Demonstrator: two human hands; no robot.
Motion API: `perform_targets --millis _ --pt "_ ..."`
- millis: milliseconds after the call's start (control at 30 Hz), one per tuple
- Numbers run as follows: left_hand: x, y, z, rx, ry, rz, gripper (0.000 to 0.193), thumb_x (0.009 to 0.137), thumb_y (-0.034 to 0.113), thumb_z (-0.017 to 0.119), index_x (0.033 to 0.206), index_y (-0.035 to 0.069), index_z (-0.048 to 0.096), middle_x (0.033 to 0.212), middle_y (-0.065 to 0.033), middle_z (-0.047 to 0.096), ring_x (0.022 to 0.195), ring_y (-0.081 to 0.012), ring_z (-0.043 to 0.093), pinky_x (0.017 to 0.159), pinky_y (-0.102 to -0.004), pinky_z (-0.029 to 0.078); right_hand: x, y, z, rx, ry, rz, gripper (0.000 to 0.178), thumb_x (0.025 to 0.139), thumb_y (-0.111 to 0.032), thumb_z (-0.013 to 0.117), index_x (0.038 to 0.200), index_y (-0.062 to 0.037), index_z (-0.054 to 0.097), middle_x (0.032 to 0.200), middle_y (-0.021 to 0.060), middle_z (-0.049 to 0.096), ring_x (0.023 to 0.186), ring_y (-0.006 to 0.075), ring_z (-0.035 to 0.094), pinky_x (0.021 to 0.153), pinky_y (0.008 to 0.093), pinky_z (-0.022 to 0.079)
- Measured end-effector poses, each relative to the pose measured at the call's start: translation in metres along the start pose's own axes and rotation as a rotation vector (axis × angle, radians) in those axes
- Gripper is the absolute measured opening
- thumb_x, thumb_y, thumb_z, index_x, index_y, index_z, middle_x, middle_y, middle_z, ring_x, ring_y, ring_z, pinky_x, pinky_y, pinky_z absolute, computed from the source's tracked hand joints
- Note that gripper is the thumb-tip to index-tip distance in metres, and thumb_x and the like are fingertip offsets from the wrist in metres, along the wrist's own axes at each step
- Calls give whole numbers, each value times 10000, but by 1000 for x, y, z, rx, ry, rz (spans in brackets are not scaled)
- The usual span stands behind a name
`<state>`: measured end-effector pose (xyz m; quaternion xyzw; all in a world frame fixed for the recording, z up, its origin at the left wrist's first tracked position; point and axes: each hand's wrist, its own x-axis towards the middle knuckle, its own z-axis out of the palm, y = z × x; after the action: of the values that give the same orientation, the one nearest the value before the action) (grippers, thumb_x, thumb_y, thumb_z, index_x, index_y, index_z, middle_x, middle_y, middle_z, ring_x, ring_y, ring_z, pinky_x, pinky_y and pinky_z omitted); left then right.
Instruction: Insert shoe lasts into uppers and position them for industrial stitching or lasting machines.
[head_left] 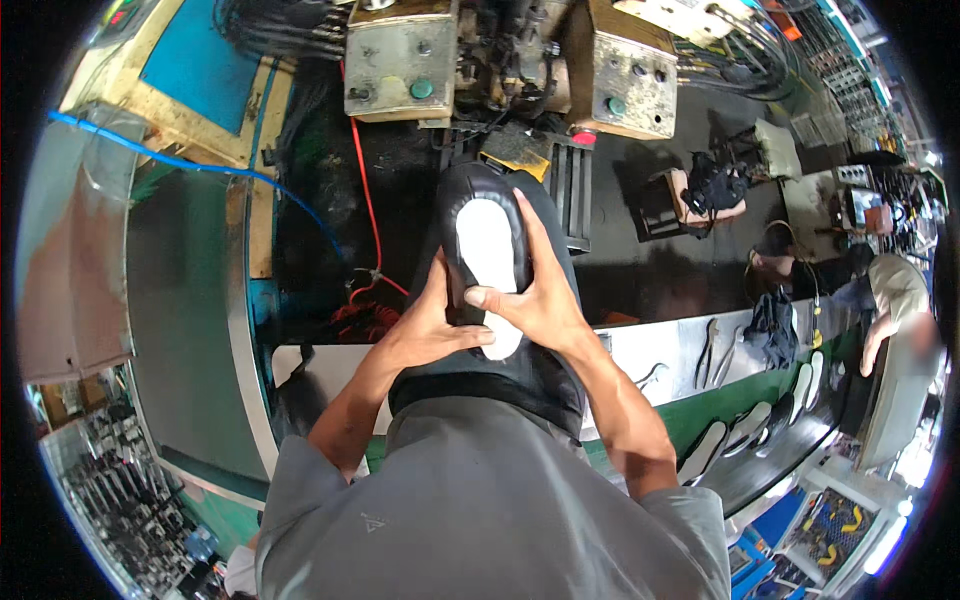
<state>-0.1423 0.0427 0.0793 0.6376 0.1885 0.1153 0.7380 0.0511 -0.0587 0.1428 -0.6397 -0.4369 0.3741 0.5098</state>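
Observation:
Between my hands, above my lap, is a black shoe upper (465, 185) with its underside facing up and its toe pointing away from me. A white insole board (485, 240) lies along that underside, and the black material is wrapped around its edge at the toe. My left hand (422, 325) grips the heel part from the left, with its thumb across the white board. From the right, my right hand (545, 300) holds the side, fingers stretched along the edge and thumb pressed on the board. The thumbs are close together near the heel.
Pliers (706, 355) lie on a pale ledge to my right. Several white-bottomed shoes (745, 430) stand beyond it, near another person (890, 310). Ahead are machine control boxes (388, 70). A red hose (365, 180) hangs ahead, and a blue hose (200, 168) crosses at left.

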Motion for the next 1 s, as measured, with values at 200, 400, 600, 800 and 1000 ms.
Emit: perform_targets --millis 200,400,600,800,1000 --pt "64 7 -26 -537 73 36 823 1079 386 697 1710 47 290 1667 -162 444 1549 -282 431 1285 -422 340 -25 43 -1 -25 -46 148 1200 839 -282 957 1743 -12 216 1710 273 407 1606 361 393 1310 441 328" --pt "93 -4 -12 -139 17 99 250 1098 143 627 1282 40 760 1423 -84 625 1350 -202 574 1151 -346 433 -36 61 1 -43 42 182 1184 865 -309 933 1738 11 198 1733 297 359 1618 405 371 1316 452 324" --pt "110 -9 -3 204 24 299 261 1097 105 595 1294 28 747 1397 -105 629 1328 -213 599 1132 -349 453 -36 77 -5 48 69 153 1150 898 -270 909 1740 20 182 1746 245 349 1625 345 361 1318 436 312" --pt "115 -3 15 235 18 335 291 1135 191 559 1291 29 743 1398 -106 629 1357 -229 580 1186 -375 423 -17 83 -21 414 126 158 658 1165 -373 567 1721 -85 364 1721 170 440 1601 281 394 1300 396 319" --pt "88 -24 33 -138 -18 29 1019 1054 399 716 1768 24 93 1800 -172 231 1671 -299 203 1350 -413 158 -15 93 -33 309 240 163 599 1178 -395 531 1692 -102 433 1634 158 539 1516 253 481 1274 384 344"
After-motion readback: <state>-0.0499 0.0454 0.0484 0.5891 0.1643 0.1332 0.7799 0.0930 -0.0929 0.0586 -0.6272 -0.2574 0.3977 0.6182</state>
